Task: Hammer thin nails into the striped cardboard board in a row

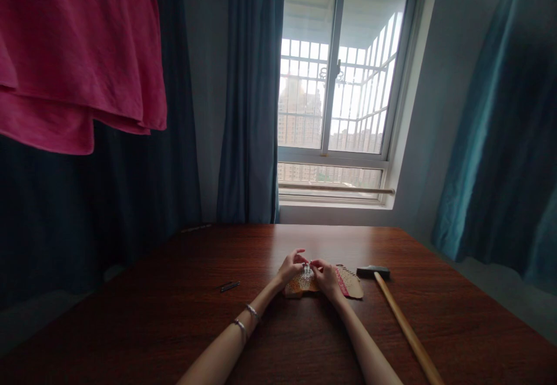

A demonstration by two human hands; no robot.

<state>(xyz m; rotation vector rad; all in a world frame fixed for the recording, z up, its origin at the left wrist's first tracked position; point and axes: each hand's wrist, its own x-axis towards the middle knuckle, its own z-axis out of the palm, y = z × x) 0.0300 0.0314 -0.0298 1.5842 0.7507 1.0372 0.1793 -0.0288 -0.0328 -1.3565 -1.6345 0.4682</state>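
Note:
A flat wooden board (354,288) lies on the table, cut in a rounded shape, with a speckled pattern and a red band (342,280) across it. Several thin dark upright pins, perhaps nails, stand in a pale patch at its middle. My left hand (292,267) is over the board's left part, thumb and fingers bent in toward the pins, one finger raised. From the other side my right hand (327,279) reaches the same spot with its fingertips pinched together. Whatever is between the fingertips of either hand is too small to make out.
A hammer (379,271) with a long wooden handle lies to the right on the brown table (174,315). Small dark metal pieces (229,286) lie on the left. Behind the table are a window and blue curtains (250,95); a pink cloth (82,54) hangs upper left.

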